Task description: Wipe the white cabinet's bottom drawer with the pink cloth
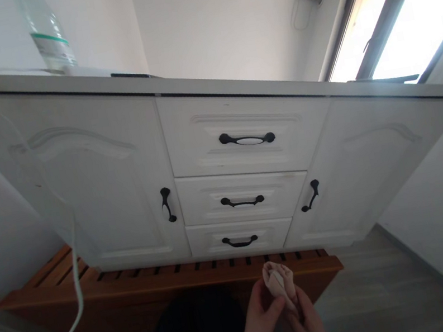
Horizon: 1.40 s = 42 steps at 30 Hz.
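A small bunched pinkish-white cloth [281,283] is held between my two hands at the lower middle of the head view, in front of the slatted wooden bench. My left hand [261,318] pinches it from the left, the thumb lying across its lower part. On its right side, my right hand [307,321] has its fingers wrapped against the lower end of the cloth. The cloth's top is loosely folded and sticks up above the fingers.
A white cabinet [241,156] with dark handles stands on a wooden slatted bench [118,288]. On its top is a plastic bottle [52,47]. A white cable [77,281] hangs down at the left. An open window [386,8] is at the upper right.
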Each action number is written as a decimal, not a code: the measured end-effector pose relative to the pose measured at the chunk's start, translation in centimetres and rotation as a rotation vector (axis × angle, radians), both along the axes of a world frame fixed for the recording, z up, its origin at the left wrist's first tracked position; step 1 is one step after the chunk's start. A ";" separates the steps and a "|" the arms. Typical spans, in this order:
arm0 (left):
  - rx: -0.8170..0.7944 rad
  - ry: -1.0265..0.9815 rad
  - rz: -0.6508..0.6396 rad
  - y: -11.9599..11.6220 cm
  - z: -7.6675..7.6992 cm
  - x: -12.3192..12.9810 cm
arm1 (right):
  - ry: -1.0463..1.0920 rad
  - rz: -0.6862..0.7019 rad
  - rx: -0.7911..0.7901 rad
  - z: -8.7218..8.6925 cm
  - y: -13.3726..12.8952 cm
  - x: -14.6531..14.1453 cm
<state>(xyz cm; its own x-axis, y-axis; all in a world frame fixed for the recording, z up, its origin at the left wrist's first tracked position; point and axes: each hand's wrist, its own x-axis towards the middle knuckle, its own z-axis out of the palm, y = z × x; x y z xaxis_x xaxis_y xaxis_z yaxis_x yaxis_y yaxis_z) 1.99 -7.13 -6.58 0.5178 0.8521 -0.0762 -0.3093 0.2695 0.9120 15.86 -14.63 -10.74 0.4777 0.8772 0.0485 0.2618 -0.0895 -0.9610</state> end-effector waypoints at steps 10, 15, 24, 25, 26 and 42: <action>-0.089 -0.099 -0.137 0.3 1.8 -1.7 | 0.037 0.114 -0.125 5.8 -0.4 -0.1; -0.076 -0.023 -0.082 0.2 2.5 -1.7 | 0.104 -0.006 -0.129 7.3 0.0 -1.0; 0.093 0.328 0.065 0.4 3.9 -1.7 | -0.213 -0.038 -0.108 6.1 -0.9 -0.1; 0.122 0.351 0.077 0.3 4.0 -1.5 | -0.248 -0.039 -0.105 5.7 -0.9 -0.4; 0.147 0.371 0.093 0.1 4.1 -1.2 | -0.282 -0.057 -0.098 5.2 -0.8 -0.8; 0.113 0.331 0.026 -1.4 5.1 0.4 | -0.679 -0.157 0.157 4.5 -0.1 -2.2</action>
<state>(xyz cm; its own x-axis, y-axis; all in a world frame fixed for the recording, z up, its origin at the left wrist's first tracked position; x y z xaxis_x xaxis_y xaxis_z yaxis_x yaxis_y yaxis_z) 2.43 -8.58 -1.48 0.4587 0.8774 -0.1406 0.0031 0.1566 0.9877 13.64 -14.75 -6.20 0.4172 0.7587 0.5003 0.8023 -0.0490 -0.5949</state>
